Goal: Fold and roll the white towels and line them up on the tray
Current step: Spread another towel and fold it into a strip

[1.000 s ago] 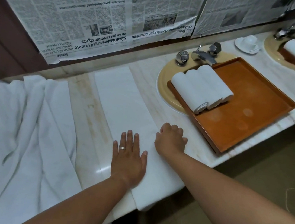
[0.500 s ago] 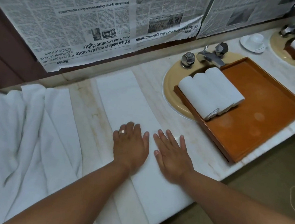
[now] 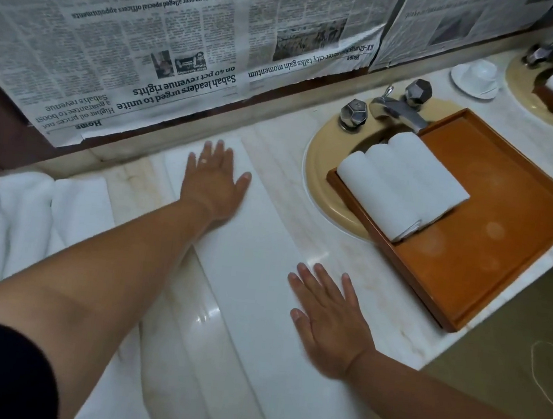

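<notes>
White towel [image 3: 253,275], folded into a long strip, lies flat on the marble tabletop [image 3: 394,309].

Head view:
- Left hand [image 3: 214,181]: fingers straight, gripping nothing, presses the strip's 12 o'clock end.
- Right hand [image 3: 327,322]: likewise flat, rests across its 4 o'clock edge.
- Tray [image 3: 509,208]: at 2 o'clock, carries three rolled towels [image 3: 405,186].
- Step, judged: smoothing. Next comes a tight roll from one end.

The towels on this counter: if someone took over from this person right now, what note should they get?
Left hand: open, flat on the far end of the folded towel strip.
Right hand: open, flat on its near end. Nothing is held.
Done: three rolled towels lie side by side at the left end of the tray; this towel is folded long.
Left: roll it, set it beside the rolls, then tackle the loose towel pile at the left.
</notes>
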